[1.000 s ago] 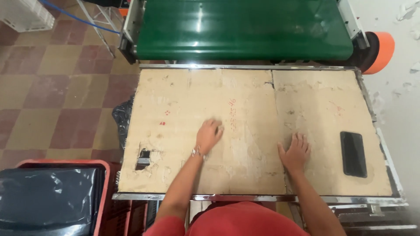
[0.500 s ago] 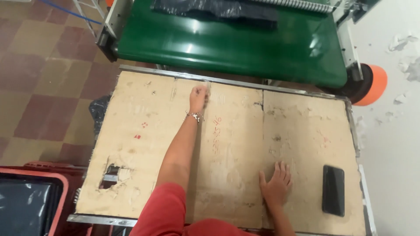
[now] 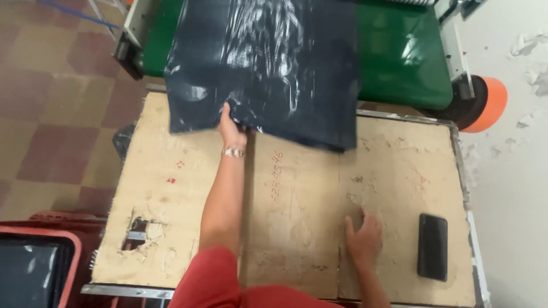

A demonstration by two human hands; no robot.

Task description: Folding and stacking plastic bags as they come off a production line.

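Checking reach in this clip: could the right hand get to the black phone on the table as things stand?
Probably yes. The right hand rests flat on the worn table, the black phone lies just beside it, and only bare board shows between them. The left hand grips the dark plastic-wrapped garment.

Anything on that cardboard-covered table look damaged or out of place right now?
Yes. The cardboard sheet covering the table has a ragged hole torn through near its front-left corner, with metal showing beneath. A black phone lies loose near the right edge, beside the right hand.
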